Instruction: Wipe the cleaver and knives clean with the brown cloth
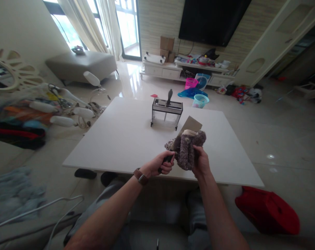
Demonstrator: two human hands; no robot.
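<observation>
My left hand is wrapped round the black handle of a kitchen cleaver, whose broad metal blade points up and to the right over the white table. In my right hand is a fluffy brown cleaning cloth, bunched up and lying over part of the blade. The cloth hides the middle of the blade and some of my right fingers. Beyond the hands a knife block with clear sides and a dark top stands on the table, with one black knife handle sticking up from it.
The white table spans the space before me. Past its far edge are a light blue basket, a pink basket and a low white TV cabinet. A red stool is at the lower right. A lamp stands left.
</observation>
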